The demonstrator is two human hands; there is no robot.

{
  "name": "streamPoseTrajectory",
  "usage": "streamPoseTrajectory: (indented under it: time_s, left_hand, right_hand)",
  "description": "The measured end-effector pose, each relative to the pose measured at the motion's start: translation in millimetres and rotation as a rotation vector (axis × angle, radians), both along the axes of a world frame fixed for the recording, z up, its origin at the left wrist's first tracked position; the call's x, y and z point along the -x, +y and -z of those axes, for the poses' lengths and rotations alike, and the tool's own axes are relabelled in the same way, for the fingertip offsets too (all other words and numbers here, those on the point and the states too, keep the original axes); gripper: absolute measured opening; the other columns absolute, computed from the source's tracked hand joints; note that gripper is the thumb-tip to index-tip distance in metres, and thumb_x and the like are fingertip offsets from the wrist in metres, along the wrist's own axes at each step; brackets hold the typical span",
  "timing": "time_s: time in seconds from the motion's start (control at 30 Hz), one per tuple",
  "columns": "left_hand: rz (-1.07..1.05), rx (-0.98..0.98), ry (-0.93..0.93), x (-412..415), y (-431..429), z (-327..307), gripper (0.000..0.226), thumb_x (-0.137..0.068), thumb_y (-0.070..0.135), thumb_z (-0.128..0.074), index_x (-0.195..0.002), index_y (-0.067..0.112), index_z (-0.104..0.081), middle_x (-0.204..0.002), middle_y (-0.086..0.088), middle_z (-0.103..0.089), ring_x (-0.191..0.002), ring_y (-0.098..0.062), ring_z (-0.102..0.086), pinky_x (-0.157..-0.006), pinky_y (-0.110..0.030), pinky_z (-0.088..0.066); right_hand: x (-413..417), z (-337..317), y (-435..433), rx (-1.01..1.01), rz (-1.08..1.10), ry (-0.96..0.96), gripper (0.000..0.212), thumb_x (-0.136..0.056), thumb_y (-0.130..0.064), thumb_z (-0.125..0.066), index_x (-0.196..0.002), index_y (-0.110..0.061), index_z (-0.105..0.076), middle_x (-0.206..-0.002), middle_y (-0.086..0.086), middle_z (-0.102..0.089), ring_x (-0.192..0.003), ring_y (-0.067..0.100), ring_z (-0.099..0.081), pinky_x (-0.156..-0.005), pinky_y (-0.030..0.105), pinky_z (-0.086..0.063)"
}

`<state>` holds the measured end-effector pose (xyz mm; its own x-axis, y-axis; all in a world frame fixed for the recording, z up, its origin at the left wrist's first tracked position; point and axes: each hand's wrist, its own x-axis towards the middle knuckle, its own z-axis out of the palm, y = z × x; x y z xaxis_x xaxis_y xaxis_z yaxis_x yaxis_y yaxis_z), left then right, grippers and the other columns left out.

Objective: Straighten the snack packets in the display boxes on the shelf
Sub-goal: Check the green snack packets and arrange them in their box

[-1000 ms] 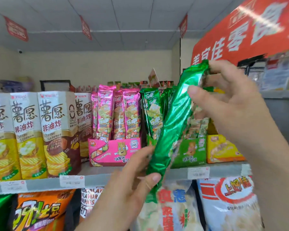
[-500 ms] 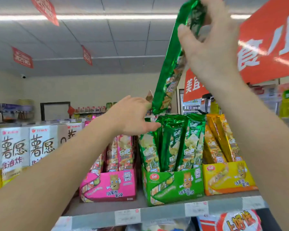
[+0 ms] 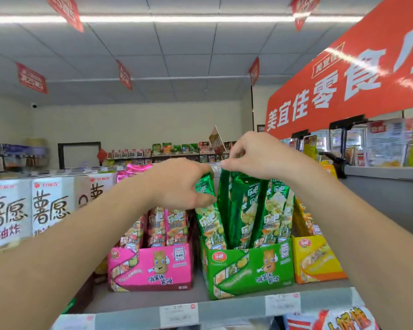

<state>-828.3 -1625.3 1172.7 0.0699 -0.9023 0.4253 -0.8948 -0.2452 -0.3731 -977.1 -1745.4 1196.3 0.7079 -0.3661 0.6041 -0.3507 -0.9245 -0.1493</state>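
Tall white cartons (image 3: 50, 206) stand at the left end of the shelf (image 3: 141, 298). Right of them sits a pink display box (image 3: 150, 267), set back from the shelf's front edge, with pink packets (image 3: 167, 225) upright inside it. The left hand (image 3: 177, 184) reaches over that box and grips the top of the leftmost green packet (image 3: 209, 222), thumb on its face and fingers curled over its upper end. This packet leans left in the left front corner of the green display box (image 3: 248, 267), which stands near the front edge just beside the pink one. Above the box's middle, the right hand (image 3: 258, 156) pinches the top seam of a tall green packet (image 3: 241, 210) between thumb and fingertips. It stands upright beside the other green packets (image 3: 274, 210). A yellow display box (image 3: 317, 260) sits just beside the green box, toward the shelf's right end.
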Motion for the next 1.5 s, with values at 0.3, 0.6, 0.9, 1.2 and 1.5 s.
streamPoseTrajectory:
  time_s: [0.3,0.6,0.9,1.2,1.5]
  left_hand:
    - [0.161,0.226,-0.125,11.1,3.7,12.7,0.067,-0.086,0.048,-0.062,-0.139,0.011,-0.046,-0.127,-0.009,-0.061,-0.120,-0.026,-0.052,-0.105,-0.036,-0.037]
    - [0.213,0.394,0.000,51.9,27.7,125.3,0.029,-0.085,0.042,-0.056,-0.085,0.017,-0.070,-0.079,0.001,-0.065,-0.070,-0.023,-0.065,-0.048,-0.034,-0.053]
    - [0.284,0.517,0.126,54.5,3.4,142.7,0.020,-0.069,0.012,-0.085,-0.073,0.006,-0.067,-0.072,-0.005,-0.058,-0.062,-0.022,-0.058,-0.053,-0.027,-0.041]
    - [0.193,0.467,0.128,74.3,-6.9,150.1,0.022,-0.098,0.026,-0.045,-0.094,0.011,-0.061,-0.097,-0.003,-0.052,-0.083,-0.022,-0.055,-0.062,-0.025,-0.032]
    - [0.129,0.501,0.170,73.3,-0.3,146.2,0.021,-0.090,0.028,-0.067,-0.088,0.009,-0.060,-0.088,-0.007,-0.054,-0.053,-0.023,-0.054,-0.041,-0.028,-0.029]
  right_hand:
    - [14.8,17.7,20.1,0.355,0.188,0.290,0.063,-0.082,-0.075,-0.041,-0.122,-0.031,-0.063,-0.127,-0.001,-0.058,-0.128,0.021,-0.040,-0.098,0.052,-0.037]
    - [23.5,60.1,4.5,0.247,-0.047,-0.199,0.059,-0.089,-0.062,-0.026,-0.120,-0.033,-0.066,-0.114,-0.006,-0.057,-0.116,0.018,-0.044,-0.095,0.046,-0.038]
    - [22.7,60.2,-20.5,0.130,-0.290,-0.320,0.029,-0.096,-0.037,-0.055,-0.107,-0.018,-0.073,-0.107,-0.005,-0.063,-0.107,0.016,-0.056,-0.096,0.045,-0.044]
    - [28.5,68.4,-21.6,0.344,0.054,-0.394,0.034,-0.095,-0.053,-0.047,-0.121,-0.039,-0.063,-0.134,-0.005,-0.048,-0.129,0.018,-0.031,-0.097,0.042,-0.024]
    - [45.4,123.7,15.8,0.304,-0.044,-0.728,0.018,-0.090,-0.030,-0.057,-0.108,-0.023,-0.057,-0.101,-0.006,-0.047,-0.087,0.009,-0.047,-0.075,0.026,-0.040]
